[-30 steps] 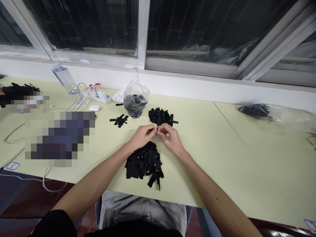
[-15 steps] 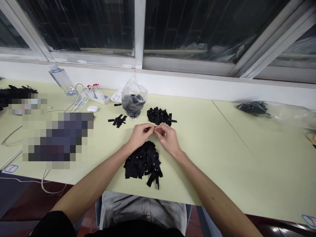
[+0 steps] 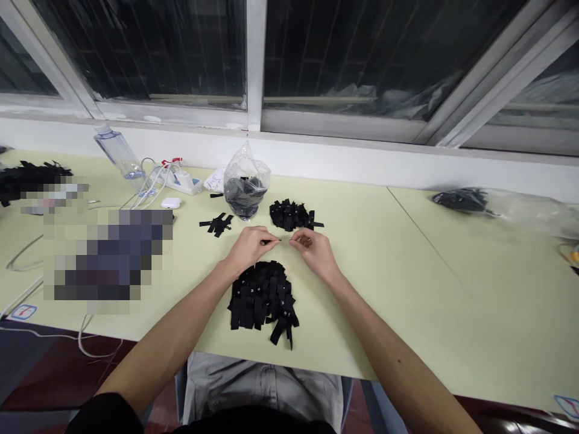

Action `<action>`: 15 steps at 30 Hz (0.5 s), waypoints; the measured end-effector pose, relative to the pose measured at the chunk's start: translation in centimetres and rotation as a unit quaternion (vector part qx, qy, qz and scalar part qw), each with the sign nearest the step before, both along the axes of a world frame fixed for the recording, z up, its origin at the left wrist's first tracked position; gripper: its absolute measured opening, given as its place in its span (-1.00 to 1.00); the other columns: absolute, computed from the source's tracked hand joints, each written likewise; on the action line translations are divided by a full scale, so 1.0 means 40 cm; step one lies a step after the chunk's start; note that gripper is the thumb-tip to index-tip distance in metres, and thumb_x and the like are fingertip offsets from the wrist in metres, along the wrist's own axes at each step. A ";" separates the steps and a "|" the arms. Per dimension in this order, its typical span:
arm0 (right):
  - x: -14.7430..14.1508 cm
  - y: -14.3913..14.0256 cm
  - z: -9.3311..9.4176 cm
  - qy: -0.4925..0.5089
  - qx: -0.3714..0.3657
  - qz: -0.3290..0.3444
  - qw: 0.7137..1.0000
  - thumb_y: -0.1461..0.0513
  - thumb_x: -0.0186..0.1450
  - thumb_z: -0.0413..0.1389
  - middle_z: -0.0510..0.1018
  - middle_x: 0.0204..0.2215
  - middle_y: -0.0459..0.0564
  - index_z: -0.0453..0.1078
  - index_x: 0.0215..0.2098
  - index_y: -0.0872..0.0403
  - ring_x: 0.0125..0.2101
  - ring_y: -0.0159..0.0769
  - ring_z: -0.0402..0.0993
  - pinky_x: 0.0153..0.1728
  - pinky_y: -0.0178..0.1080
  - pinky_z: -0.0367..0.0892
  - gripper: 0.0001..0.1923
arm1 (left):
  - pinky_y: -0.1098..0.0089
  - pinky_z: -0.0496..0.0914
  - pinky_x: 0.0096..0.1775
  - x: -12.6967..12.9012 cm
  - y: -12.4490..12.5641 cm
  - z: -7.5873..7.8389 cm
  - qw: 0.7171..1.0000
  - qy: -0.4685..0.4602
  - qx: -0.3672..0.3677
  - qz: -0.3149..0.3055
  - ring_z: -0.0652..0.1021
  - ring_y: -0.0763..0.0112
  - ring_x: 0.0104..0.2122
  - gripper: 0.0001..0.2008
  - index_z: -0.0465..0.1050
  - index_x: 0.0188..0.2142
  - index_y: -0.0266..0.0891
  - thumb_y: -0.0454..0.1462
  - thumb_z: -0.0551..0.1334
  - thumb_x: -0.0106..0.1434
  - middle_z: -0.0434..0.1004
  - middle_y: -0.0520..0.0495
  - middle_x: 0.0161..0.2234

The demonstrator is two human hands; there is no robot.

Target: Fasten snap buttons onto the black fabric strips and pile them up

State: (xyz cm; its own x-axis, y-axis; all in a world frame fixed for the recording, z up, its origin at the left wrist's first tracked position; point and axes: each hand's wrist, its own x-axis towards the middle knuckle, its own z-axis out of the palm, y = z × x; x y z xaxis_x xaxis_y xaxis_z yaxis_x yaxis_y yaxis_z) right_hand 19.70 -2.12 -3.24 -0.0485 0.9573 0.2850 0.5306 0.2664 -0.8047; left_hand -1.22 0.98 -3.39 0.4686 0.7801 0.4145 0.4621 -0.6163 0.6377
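My left hand [image 3: 250,247] is closed in a pinch on a small black fabric strip [image 3: 268,242], whose end pokes out past the fingertips. A short gap to the right, my right hand [image 3: 315,249] has its thumb and forefinger pressed together; I cannot make out whether anything is between them. Below both hands lies a large pile of black fabric strips [image 3: 262,298], some with small white marks. A second pile of strips [image 3: 292,215] sits just beyond the hands, and a few loose strips [image 3: 217,225] lie to its left.
A clear plastic bag [image 3: 246,187] with black pieces stands behind the strips. To the left are a bottle [image 3: 118,154], a power strip [image 3: 183,181] with cables, a white earbud case [image 3: 170,203] and a blurred-out object [image 3: 117,253]. Another bag [image 3: 461,199] lies far right.
My hands were touching at the fingertips and have come apart, the left moving left and the right moving slightly right. The black strip now shows in my left hand.
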 end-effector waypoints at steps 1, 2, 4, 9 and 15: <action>0.002 0.001 -0.005 -0.010 -0.002 0.008 1.000 0.19 0.23 0.16 0.51 -0.49 -0.09 0.46 -0.40 0.04 -0.50 -0.31 0.35 -0.42 -0.23 0.25 -0.90 | 0.41 0.34 -0.33 0.000 0.002 -0.003 1.000 0.006 -0.001 -0.003 0.49 0.41 -0.44 -0.79 0.66 -0.26 -0.15 -0.14 0.26 0.29 0.56 -0.07 -0.39; 0.001 0.002 -0.010 -0.021 -0.004 0.016 1.000 0.20 0.23 0.16 0.51 -0.50 -0.09 0.47 -0.41 0.05 -0.51 -0.31 0.33 -0.43 -0.23 0.23 -0.90 | 0.40 0.34 -0.33 0.000 0.003 -0.006 1.000 0.011 -0.004 -0.006 0.49 0.40 -0.44 -0.80 0.66 -0.29 -0.16 -0.14 0.27 0.28 0.56 -0.07 -0.40; -0.002 0.002 -0.018 -0.045 -0.001 0.031 0.998 0.22 0.24 0.14 0.52 -0.49 -0.09 0.49 -0.39 0.04 -0.51 -0.31 0.32 -0.43 -0.23 0.22 -0.90 | 0.40 0.34 -0.31 0.002 0.003 -0.009 1.000 0.018 -0.010 -0.008 0.50 0.40 -0.43 -0.80 0.65 -0.33 -0.17 -0.13 0.30 0.25 0.55 -0.07 -0.40; -0.011 0.002 -0.027 -0.103 0.028 0.045 0.993 0.27 0.28 0.09 0.57 -0.38 -0.05 0.53 -0.33 0.02 -0.40 -0.26 0.40 -0.34 -0.20 0.25 -0.85 | 0.36 0.38 -0.21 0.000 0.004 -0.008 1.000 0.015 -0.013 -0.006 0.55 0.33 -0.33 -0.76 0.64 -0.29 -0.17 -0.13 0.22 0.32 0.58 -0.09 -0.34; -0.009 0.003 -0.021 -0.106 0.027 0.035 0.993 0.28 0.30 0.10 0.58 -0.34 -0.04 0.53 -0.29 0.03 -0.36 -0.26 0.42 -0.32 -0.19 0.29 -0.85 | 0.31 0.40 -0.08 -0.002 0.008 -0.012 1.000 -0.008 -0.004 0.022 0.57 0.28 -0.17 -0.75 0.59 -0.13 -0.16 -0.23 0.13 0.39 0.61 -0.09 -0.17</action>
